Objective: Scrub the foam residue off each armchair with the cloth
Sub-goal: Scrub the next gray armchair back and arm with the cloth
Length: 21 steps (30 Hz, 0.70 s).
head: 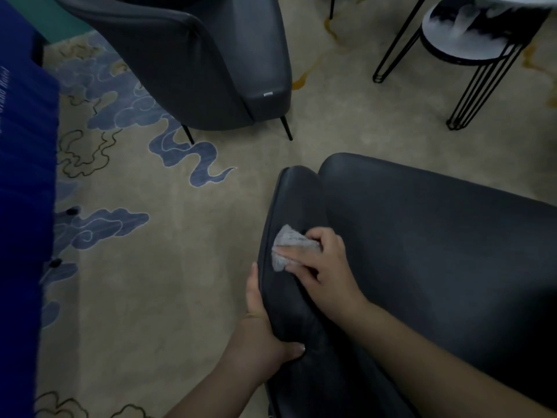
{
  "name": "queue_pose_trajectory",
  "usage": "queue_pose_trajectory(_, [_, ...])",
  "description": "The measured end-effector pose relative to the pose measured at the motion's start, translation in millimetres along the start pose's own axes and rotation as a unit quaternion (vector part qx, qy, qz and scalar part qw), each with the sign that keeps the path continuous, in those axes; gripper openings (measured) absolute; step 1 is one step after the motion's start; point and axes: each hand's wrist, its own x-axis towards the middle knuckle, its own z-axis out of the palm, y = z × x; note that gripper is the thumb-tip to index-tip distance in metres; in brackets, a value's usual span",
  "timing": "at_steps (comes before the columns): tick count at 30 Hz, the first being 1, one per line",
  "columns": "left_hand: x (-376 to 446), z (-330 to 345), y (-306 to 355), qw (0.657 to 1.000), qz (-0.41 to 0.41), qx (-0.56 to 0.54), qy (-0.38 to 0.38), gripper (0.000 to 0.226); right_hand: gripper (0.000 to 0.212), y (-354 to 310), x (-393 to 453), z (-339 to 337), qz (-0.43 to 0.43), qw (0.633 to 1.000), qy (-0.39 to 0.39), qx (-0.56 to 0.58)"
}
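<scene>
Risk: small crumpled grey cloth (289, 244), pressed by right hand (327, 268) fingers onto near dark leather armchair (422, 251) armrest, may slip; left hand (265, 330) grips armrest edge; no foam discernible

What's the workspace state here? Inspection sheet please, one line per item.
surface: near armchair, dark leather; no foam plainly visible in the dim light.
job's things: grey cloth bunched on the near armchair's armrest; second armchair stands apart.
clutter: nothing seen.
grippers: right hand presses the cloth down; left hand grips the armrest's outer side.
cables: nothing seen.
surroundings: patterned carpet; round side table on thin black legs; blue panel at the left edge.
</scene>
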Motion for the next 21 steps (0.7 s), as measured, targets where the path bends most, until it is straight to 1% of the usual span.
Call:
queue_pose_trajectory(2, [0.4, 0.2, 0.9, 1.0, 0.005, 0.013, 0.009, 0.14, 0.032, 7.8, 18.7, -4.1, 0.005, 1.0, 0.007, -0.005])
queue_pose_trajectory(3, [0.6, -0.1, 0.7, 1.0, 0.007, 0.015, 0.014, 0.141, 0.031, 11.5, 38.6, -2.7, 0.028, 0.999, 0.033, -0.02])
queue_pose_trajectory(5, [-0.1, -0.8, 1.0, 1.0, 0.009, 0.011, 0.016, 0.143, 0.028, 15.6, 87.1, -2.3, 0.101, 0.991, 0.086, -0.026])
queue_pose_trajectory(6, [-0.3, -1.3, 0.6, 1.0, 0.01, 0.006, 0.014, 0.143, 0.028, 15.6, 106.8, -3.2, 0.129, 0.987, 0.096, -0.017])
queue_pose_trajectory(7, [-0.4, -1.9, 0.0, 1.0, 0.01, 0.002, 0.01, 0.143, 0.027, 14.7, 118.4, -1.9, 0.135, 0.986, 0.097, -0.012])
queue_pose_trajectory(10, [-1.0, -1.9, 0.3, 1.0, 0.015, -0.002, 0.002, 0.141, 0.022, 2.9, 98.1, 3.2, 0.094, 0.993, 0.065, -0.038])
queue_pose_trajectory(12, [-1.1, -0.6, 2.4, 1.0, 0.018, 0.004, 0.006, 0.138, 0.021, -6.1, 59.1, 3.6, 0.038, 0.997, 0.032, -0.053])
queue_pose_trajectory(14, [-0.9, -0.1, 5.2, 1.0, 0.016, 0.011, 0.007, 0.137, 0.022, -10.4, 31.5, -0.6, -0.011, 0.999, -0.007, -0.042])
queue_pose_trajectory(16, [-0.3, 0.2, 5.1, 1.0, 0.02, 0.008, 0.005, 0.137, 0.023, -5.2, 39.7, -6.6, -0.026, 0.998, -0.028, -0.05])
queue_pose_trajectory(17, [0.5, 0.2, 3.9, 1.0, 0.023, 0.005, 0.005, 0.138, 0.022, -2.9, 52.4, -6.8, -0.017, 0.997, -0.027, -0.066])
queue_pose_trajectory(19, [1.5, -1.1, 1.5, 1.0, 0.018, 0.0, 0.006, 0.14, 0.023, 2.6, 83.5, -5.2, 0.049, 0.996, 0.008, -0.08])
queue_pose_trajectory(21, [2.2, -2.0, -0.2, 1.0, 0.013, -0.005, 0.003, 0.141, 0.024, 6.2, 105.9, -4.7, 0.12, 0.991, 0.045, -0.037])
